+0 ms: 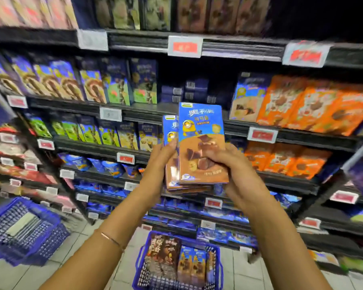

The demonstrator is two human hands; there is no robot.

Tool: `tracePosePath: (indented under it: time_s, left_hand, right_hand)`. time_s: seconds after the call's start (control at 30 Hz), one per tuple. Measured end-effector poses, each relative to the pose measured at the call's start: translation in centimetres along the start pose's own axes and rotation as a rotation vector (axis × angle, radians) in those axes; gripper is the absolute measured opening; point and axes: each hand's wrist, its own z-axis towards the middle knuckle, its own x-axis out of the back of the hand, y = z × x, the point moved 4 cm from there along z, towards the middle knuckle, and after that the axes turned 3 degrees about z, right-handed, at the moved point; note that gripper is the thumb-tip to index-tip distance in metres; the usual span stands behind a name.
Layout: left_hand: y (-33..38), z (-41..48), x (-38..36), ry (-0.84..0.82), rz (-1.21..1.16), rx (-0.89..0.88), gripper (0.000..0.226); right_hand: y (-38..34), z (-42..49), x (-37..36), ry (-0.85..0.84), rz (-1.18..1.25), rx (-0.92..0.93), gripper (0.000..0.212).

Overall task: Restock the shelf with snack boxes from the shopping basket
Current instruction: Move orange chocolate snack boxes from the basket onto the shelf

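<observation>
The dark shelf (149, 107) has a gap in its middle row. The blue shopping basket (139, 260) on the floor holds more boxes. In front of the gap, a stack of blue-and-brown snack boxes (201, 143) stands upright, long axis vertical, fronts toward the camera. The left hand (161, 162) and right hand (236, 171) curl round its lower sides.

On the front one of the snack boxes (201, 143) we read the white brand characters 奥利奥; its smaller lines are blurred. We cannot read the shelf price tags (184, 47).
</observation>
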Motion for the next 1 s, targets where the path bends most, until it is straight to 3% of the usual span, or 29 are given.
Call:
tracePosePath:
  time_s: [0.17, 0.27, 0.4, 0.5, 0.57, 0.67, 0.73, 0.87, 1.0]
  left_hand:
    - [4.6, 1.4, -1.4, -0.01, -0.055, -0.102, 0.087]
    - [7.6, 2.9, -1.9, -0.05, -0.043, -0.195, 0.097]
    - [12.4, 5.4, -2.2, -0.088, -0.051, -0.335, 0.089]
    - [16.6, 7.2, -2.7, -0.139, -0.018, -0.451, 0.081]
    - [19.1, 8.6, -2.4, -0.154, -0.033, -0.501, 0.087]
    - [22.4, 10.4, -1.8, -0.155, -0.084, -0.508, 0.099]
    - [24.1, 11.7, -1.3, -0.196, -0.101, -0.546, 0.085]
    - [26.7, 14.2, -2.0, -0.28, -0.125, -0.664, 0.029]
    - [27.7, 15.9, -3.7, -0.267, -0.23, -0.679, 0.035]
  right_hand:
    - [-4.8, 0.2, -1.1, -0.01, -0.092, 0.078, 0.044]
    - [-7.7, 0.7, -2.2, -0.034, -0.141, 0.135, 0.039]
    - [-12.0, 1.7, -4.4, -0.067, -0.175, 0.26, 0.031]
    - [-15.2, 2.8, -6.1, -0.085, -0.231, 0.36, 0.039]
    - [-17.2, 3.9, -6.3, -0.049, -0.254, 0.418, 0.042]
    - [-20.1, 6.3, -5.1, 0.033, -0.238, 0.477, 0.022]
    - [-22.0, 8.9, -3.6, 0.136, -0.237, 0.526, 0.008]
    - [-25.9, 14.5, -1.7, 0.362, -0.44, 0.637, 0.025]
    - [-29.2, 20.2, -1.0, 0.5, -0.723, 0.676, 0.048]
